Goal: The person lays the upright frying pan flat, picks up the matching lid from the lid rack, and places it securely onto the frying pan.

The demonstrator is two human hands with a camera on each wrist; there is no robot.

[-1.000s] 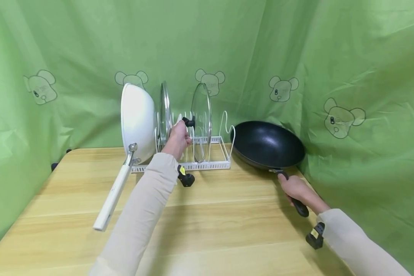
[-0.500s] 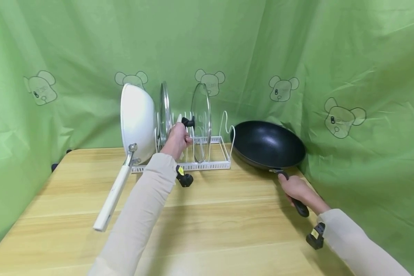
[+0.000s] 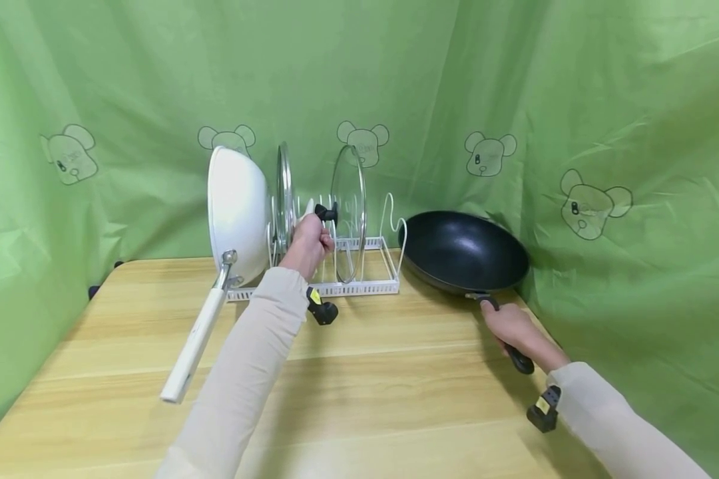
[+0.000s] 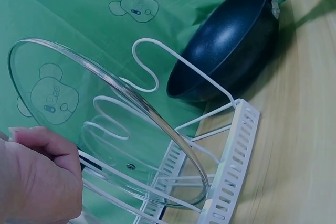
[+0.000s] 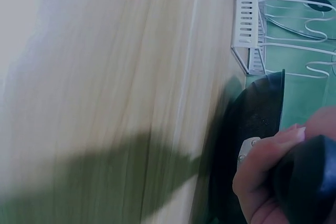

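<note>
A glass lid with a metal rim stands upright in the white wire pot rack. My left hand reaches into the rack with its fingers curled at the lid's black knob; in the left wrist view this hand hides most of the knob. My right hand grips the black handle of a black wok. The wok sits tilted right of the rack, its inside facing left and forward. In the right wrist view the fingers wrap the handle.
A white wok stands on its side at the rack's left end, its white handle jutting toward the front. Beside it, another glass lid stands upright. Green curtains enclose the wooden table at the back and sides.
Both hands, the lids and the black wok stay in nearly the same places. Only a slight shift of the whole head view shows.
</note>
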